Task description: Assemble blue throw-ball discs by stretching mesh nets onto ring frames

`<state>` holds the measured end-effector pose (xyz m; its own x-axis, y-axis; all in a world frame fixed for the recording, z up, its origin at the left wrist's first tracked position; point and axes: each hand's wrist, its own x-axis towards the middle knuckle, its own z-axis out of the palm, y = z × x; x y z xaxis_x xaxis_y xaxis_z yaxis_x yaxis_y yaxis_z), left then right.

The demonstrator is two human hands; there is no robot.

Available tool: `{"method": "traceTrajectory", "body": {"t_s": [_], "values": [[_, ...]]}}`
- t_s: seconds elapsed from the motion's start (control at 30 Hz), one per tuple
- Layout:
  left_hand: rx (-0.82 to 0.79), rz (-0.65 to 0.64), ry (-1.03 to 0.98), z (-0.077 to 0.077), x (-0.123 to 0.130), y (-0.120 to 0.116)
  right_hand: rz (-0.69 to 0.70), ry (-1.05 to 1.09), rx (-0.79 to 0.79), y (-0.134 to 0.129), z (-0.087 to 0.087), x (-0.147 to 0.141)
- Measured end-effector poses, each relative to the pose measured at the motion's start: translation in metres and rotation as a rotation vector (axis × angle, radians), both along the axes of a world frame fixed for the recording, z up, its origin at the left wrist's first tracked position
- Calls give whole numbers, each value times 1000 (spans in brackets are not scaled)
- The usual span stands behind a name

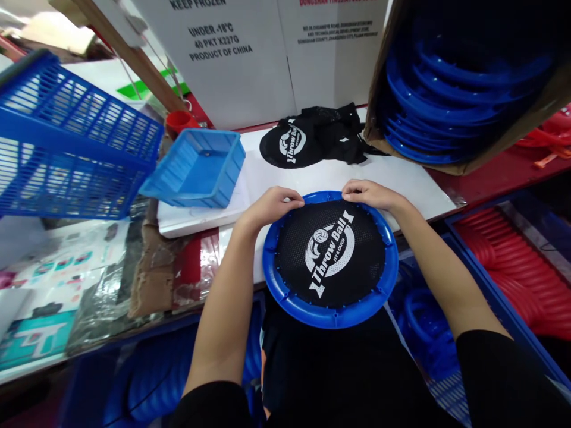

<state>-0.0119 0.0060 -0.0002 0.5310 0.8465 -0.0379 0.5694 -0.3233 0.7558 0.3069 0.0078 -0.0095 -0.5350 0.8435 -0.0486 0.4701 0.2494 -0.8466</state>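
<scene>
Head cam: L hand (pixel 277 205) and R hand (pixel 368 193), fingers of both pinching the rim of the blue ring (pixel 339 316), blk "Throw Ball" mesh (pixel 330 261) spanning it! Ring's at the counter's near edge. On the counter (pixel 486 178): blk mesh pile (pixel 289 145) far side, box (pixel 502 135) w/ stacked blue rings (pixel 428 128) on its R, lt-blue tray (pixel 190 193) on its L.

Blue ring (pixel 338 317), black mesh (pixel 363 252) flat inside; white "Throw Ball" print (pixel 330 257) slanted; held at far rim.
</scene>
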Motion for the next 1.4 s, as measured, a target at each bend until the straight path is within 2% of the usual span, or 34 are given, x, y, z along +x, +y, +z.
{"method": "traceTrajectory", "body": {"t_s": [0.3, 0.77, 0.83, 0.93, 1.03, 1.17, 1.27, 1.4], "values": [[-24, -8, -2, 2, -2, 0, -15, -8, 8, -1, -3, 1], [-12, -34, 14, 2, -3, 0, -76, -38, 121, -8, -9, -4], [17, -34, 10, 3, -1, -1, -106, -29, 117, -12, -7, -7], [154, -55, -52, 6, 4, -6, -141, 5, 162, -21, -1, -11], [278, -157, -72, 5, 12, -12, -55, -4, 307, -30, 2, -15], [320, -259, 76, -1, 20, -17, 82, -167, 418, -38, -1, -20], [333, -282, 149, -5, 22, -18, 129, -293, 458, -39, -2, -24], [291, -235, 215, -4, 23, -17, 154, -370, 426, -35, 6, -30]]}}
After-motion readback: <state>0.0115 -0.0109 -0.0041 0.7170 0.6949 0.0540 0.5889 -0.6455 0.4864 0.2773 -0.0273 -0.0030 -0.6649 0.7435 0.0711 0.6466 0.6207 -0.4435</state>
